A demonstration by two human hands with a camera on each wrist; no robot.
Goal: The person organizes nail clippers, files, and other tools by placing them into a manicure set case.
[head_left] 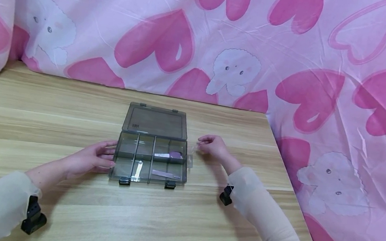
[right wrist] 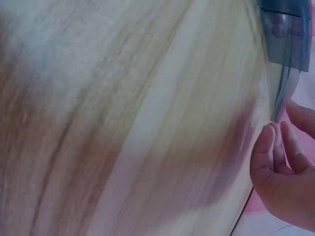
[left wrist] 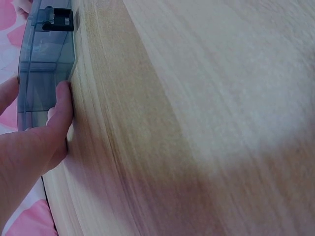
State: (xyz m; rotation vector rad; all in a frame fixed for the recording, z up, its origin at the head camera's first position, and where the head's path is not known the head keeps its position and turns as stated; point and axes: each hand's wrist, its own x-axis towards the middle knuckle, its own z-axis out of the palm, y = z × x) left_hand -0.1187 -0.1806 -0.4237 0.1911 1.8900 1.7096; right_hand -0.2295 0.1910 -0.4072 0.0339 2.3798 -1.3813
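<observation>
A smoky translucent compartment box (head_left: 127, 145) lies on the table with its lid (head_left: 157, 121) folded back. My left hand (head_left: 92, 158) touches the box's left side, fingers and thumb spread along the wall. In the left wrist view the thumb (left wrist: 63, 101) lies against the wall. A purple item (head_left: 176, 155) with a white label lies in the back right compartment. The front middle one holds a narrow white strip (head_left: 138, 170), the front right one a pale purple strip (head_left: 162, 174). Right of the box, my right hand (head_left: 213, 146) has loosely bent fingers, thumb apart from fingertips in its wrist view.
A small clear plastic piece (head_left: 190, 161) shows at the box's right wall, close to the right hand. Two black latches (head_left: 170, 184) stick out at the front. Pink heart-patterned cloth (head_left: 195, 37) hangs behind and to the right of the wooden table (head_left: 114, 219).
</observation>
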